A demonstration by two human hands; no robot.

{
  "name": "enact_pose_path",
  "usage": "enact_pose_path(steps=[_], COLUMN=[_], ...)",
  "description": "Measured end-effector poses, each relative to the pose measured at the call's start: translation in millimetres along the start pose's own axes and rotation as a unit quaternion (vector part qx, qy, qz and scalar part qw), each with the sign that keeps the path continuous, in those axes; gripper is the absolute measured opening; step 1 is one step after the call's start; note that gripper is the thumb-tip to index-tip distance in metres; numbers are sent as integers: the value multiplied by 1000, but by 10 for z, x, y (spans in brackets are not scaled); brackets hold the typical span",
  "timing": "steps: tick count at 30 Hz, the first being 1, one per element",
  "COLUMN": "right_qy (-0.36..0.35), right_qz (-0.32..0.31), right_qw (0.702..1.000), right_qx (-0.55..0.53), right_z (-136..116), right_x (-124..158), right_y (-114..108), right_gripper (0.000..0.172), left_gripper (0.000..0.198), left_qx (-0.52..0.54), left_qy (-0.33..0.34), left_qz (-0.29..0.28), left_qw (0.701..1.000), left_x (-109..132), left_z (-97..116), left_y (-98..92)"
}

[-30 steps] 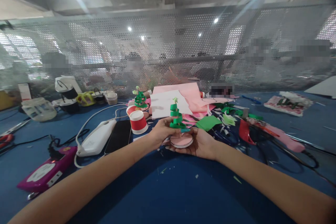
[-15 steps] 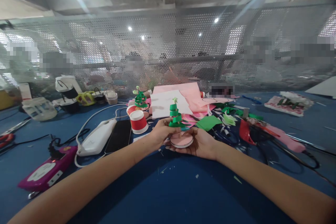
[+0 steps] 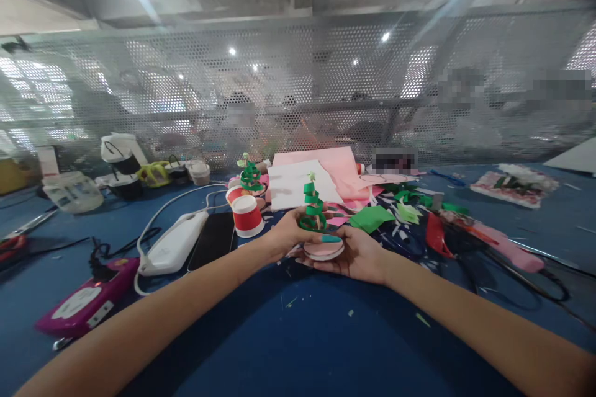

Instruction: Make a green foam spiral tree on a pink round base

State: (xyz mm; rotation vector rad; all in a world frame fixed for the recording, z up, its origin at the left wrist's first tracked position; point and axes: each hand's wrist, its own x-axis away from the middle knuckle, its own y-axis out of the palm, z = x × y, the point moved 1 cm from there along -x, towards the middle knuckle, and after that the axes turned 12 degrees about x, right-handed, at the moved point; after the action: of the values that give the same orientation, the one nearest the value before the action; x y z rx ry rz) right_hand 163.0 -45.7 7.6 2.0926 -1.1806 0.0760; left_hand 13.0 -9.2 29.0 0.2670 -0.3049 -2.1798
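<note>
A small paper Christmas tree point(image 3: 313, 201), a green spiral strip round a thin stick with a light-green star on top, stands upright on a round pink base point(image 3: 321, 249) with a white edge. My left hand point(image 3: 289, 232) is closed at the tree's lower left, its teal-nailed thumb reaching across the top of the base. From the right, my right hand point(image 3: 361, 254) grips the base's edge, with fingers beneath it. Some fingertips are hidden behind the tree and base. Both hands hold the piece just above the blue table point(image 3: 307, 335).
Left of my hands are red-and-white paper cups point(image 3: 248, 217), a black phone point(image 3: 212, 242), a white power bank point(image 3: 174, 244) and a purple power strip point(image 3: 86, 301). A similar tree point(image 3: 251, 178) stands behind. Green paper scraps point(image 3: 371, 218) and a pink glue gun point(image 3: 516, 251) lie right.
My left thumb has shifted down and right over the base. The base looks flatter, with less of its pink top showing. My right hand has barely moved.
</note>
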Motion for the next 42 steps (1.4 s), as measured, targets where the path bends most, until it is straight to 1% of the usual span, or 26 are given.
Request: enact_pose_path(steps=[4, 7, 9, 11, 15, 21, 24, 28, 31, 34, 39, 42], right_qy=[1, -6, -7, -7, -10, -7, -7, -8, -5, 0, -11, -12], right_qz=[1, -6, -8, -8, -18, -19, -14, -21, -19, -15, -31, -39], right_qw=[1000, 1000, 1000, 1000, 1000, 1000, 1000, 1000, 1000, 1000, 999, 999], right_qx=[2, 1, 1, 5, 12, 14, 10, -3, -3, 0, -1, -5], right_z=[0, 2, 6, 10, 16, 2, -5, -3, 0, 4, 13, 20], right_x=[1, -4, -11, -16, -13, -3, 3, 8, 4, -4, -23, -38], right_y=[-1, -1, -5, -10, -4, 35, 45, 48, 43, 31, 4, -13], right_gripper=[50, 50, 49, 47, 45, 49, 47, 48, 49, 48, 46, 46], left_gripper=[64, 60, 58, 57, 56, 54, 51, 49, 45, 43, 43, 38], left_qx=[-14, -14, -13, -21, -37, -24, -31, -40, -71, -94, -97, -91], left_qy=[-13, -13, -5, 5, 14, 21, 33, 55, 81, 105, 114, 116], left_qz=[-29, -58, -65, -58, -11, 32, 61, 87, 94, 88, 79, 72], left_qw=[999, 998, 998, 998, 999, 999, 997, 994, 990, 986, 986, 986], left_x=[-6, -13, -17, -17, -2, 28, 28, 19, 19, 22, 21, 23], left_z=[48, 96, 107, 94, 43, 43, 29, -14, -21, -13, -24, -30], left_y=[-37, -65, -76, -72, -17, 75, 80, 68, 63, 62, 55, 56])
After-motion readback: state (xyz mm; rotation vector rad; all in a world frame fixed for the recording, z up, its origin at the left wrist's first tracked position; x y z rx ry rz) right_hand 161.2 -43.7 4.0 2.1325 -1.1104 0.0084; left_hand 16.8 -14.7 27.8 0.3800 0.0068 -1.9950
